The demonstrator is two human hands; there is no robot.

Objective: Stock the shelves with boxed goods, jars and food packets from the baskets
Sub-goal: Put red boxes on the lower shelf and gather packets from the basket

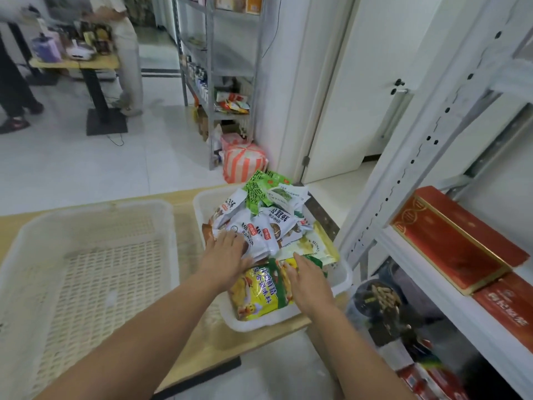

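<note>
Food packets fill the white basket [343, 280] on the wooden table; nearest its front rim lies a yellow seasoning packet [259, 295], its long axis running from that rim back toward the heap of white packets [259, 229]. The left hand [227, 252] lies flat, fingers spread, on the white packets just behind it, gripping nothing. The right hand [308, 281] rests open on the yellow packet's right edge, closer to it, so likely lifts it. An empty basket [86, 272] sits to the left.
</note>
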